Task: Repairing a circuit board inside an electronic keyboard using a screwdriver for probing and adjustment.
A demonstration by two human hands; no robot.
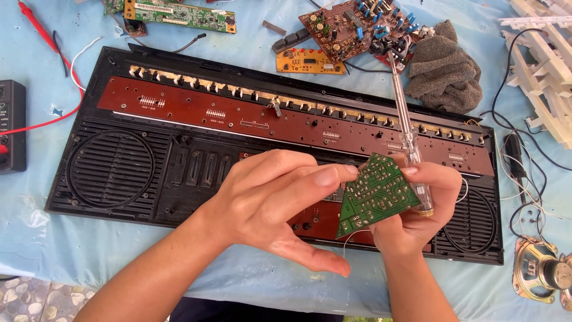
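Blue cloth table [119, 262]: your right hand [417, 209] is gripping a green circuit board [375, 194] and screwdriver [408, 134]; left hand [274, 203] is pinching the board's edge.

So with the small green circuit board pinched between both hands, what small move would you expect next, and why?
Probably a slight tilt of the small green circuit board toward the camera. The left hand touches its upper edge with its fingers, the right hand grips its far side together with a clear-handled screwdriver, and the solder side sits at an angle.
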